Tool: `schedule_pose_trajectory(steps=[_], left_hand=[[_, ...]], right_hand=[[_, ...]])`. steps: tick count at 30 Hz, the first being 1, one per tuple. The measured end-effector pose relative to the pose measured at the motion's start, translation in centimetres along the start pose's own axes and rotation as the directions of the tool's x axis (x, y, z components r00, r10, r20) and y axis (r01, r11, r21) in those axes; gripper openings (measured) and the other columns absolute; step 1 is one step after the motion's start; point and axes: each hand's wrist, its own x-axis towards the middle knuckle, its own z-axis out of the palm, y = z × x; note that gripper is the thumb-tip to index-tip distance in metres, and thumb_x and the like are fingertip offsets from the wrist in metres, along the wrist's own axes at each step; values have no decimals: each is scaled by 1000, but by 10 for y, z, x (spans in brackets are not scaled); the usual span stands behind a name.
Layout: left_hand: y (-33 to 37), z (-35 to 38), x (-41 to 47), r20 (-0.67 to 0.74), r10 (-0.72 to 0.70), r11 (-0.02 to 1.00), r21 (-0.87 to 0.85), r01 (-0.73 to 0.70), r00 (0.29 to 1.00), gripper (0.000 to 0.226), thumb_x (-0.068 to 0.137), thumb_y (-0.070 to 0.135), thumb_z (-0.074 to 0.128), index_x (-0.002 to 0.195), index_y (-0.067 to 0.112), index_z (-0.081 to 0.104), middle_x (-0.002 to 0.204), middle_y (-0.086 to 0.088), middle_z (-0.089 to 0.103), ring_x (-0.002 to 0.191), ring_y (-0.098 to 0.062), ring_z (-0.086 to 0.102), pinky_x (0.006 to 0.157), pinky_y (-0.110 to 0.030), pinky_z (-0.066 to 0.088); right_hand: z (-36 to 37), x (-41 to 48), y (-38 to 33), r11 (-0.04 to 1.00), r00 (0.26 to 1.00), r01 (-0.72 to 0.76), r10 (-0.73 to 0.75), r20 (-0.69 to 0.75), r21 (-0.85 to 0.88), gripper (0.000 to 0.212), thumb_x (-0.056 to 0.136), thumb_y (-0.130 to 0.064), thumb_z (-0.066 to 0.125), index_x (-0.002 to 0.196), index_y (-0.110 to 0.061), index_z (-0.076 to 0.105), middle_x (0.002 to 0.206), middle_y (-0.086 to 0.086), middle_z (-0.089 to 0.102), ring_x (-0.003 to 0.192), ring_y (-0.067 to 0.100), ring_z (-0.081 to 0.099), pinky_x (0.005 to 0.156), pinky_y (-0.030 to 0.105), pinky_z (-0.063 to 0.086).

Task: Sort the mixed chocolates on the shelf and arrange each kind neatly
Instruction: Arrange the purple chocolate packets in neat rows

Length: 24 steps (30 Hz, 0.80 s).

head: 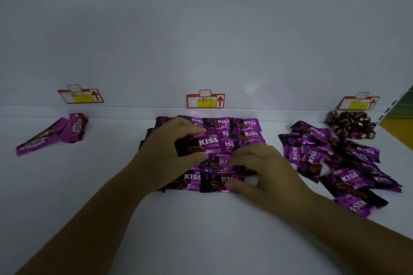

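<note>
At the centre of the frame the left hand [172,152] pinches one purple Kiss packet [201,144] between thumb and fingers, over the tidy block of Kiss packets [237,131] on the white shelf [201,230], while the right hand [257,174] rests on the block's near row with fingers curled, seemingly nipping a wrapper edge. The packet should probably go down label-up, square with its neighbours, the right hand steadying the rows. The loose Kiss heap [344,163] at right and the long purple bars [53,135] at upper left remain.

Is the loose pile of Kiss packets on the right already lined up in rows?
No, the loose Kiss packets lie tilted and overlapping, unlike the arranged block.
</note>
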Motion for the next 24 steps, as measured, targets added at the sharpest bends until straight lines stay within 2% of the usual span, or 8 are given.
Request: schedule_pose_trajectory(steps=[2,5,8,12,14,16,19,24], left_hand=[[5,5,-2,31,22,1000,-9,-22,999,43,74,30,74,113,35,55,98,28,47,95,10,48,76,-2,37],[16,16,-5,54,53,997,-51,-50,997,49,69,33,78,106,46,48,98,30,50,98,11,49,79,0,37],[24,29,-8,34,54,988,-149,-48,998,49,65,28,81,103,42,53,97,24,58,100,8,52,82,-1,40],[31,41,-10,89,-1,979,-201,19,996,52,66,30,80,105,46,50,98,28,57,98,14,51,78,2,38],[29,40,-9,99,-4,994,-113,16,995,55,69,37,77,117,43,49,106,33,49,99,13,48,79,-1,34],[24,37,-8,112,23,998,60,-30,993,59,72,45,72,126,35,50,116,28,42,103,12,40,90,-7,25],[16,41,-9,182,61,967,233,-103,981,69,69,66,56,128,32,52,125,18,47,108,6,32,97,-18,24],[11,53,-8,231,84,962,236,-140,969,76,62,72,30,120,32,59,123,14,54,104,6,34,91,-16,22]], right_hand=[[-11,2,-2,998,994,-47,52,-97,52,42,76,-49,61,105,-20,67,111,-5,63,104,8,54,89,29,46],[-26,6,-6,998,998,-24,28,-65,51,47,76,-48,62,115,-21,61,125,-4,55,117,9,50,96,25,41],[-34,5,-4,999,996,29,-32,81,38,44,78,-48,60,112,-22,64,117,-5,62,107,9,57,90,26,49],[-41,-10,7,984,977,-99,69,202,146,37,77,-47,65,107,-25,68,104,-13,67,94,-1,60,83,18,49],[-45,-22,15,987,977,-117,94,192,111,32,78,-46,63,105,-27,67,101,-15,67,92,-2,59,82,9,45],[-50,-35,22,992,974,-121,115,194,20,35,80,-50,56,103,-28,67,100,-15,67,92,-1,58,83,5,39],[-52,-48,30,991,973,-103,118,199,-84,37,80,-51,52,99,-27,70,97,-14,69,91,2,58,86,12,34],[-45,-48,36,987,974,-89,114,196,-133,29,75,-43,61,95,-26,73,101,-8,69,92,9,64,84,23,43]])
